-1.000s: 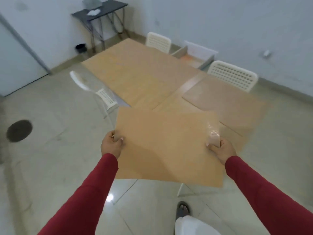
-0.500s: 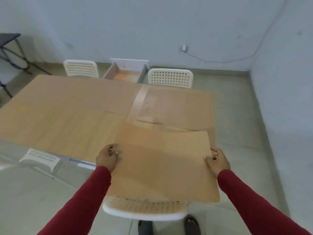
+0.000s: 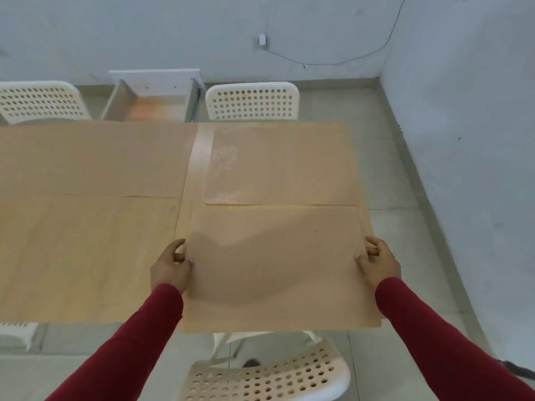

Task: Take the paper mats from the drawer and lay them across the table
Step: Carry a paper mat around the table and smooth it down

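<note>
Two hands hold one tan paper mat (image 3: 275, 264) by its side edges over the near right part of the table (image 3: 86, 256); the left hand (image 3: 171, 266) pinches the left edge, thumb on top, fingers curled beneath; the right hand (image 3: 379, 263) pinches the right edge likewise; another mat (image 3: 278, 164) lies flat just beyond it; an open drawer (image 3: 150, 99) stands behind the table.

Left hand (image 3: 170, 269) pinching mat (image 3: 275, 264) at left edge | right hand (image 3: 379, 263) gripping right edge | mat low over worktop (image 3: 86, 256) near corner | open drawer (image 3: 153, 104) beyond far edge
</note>
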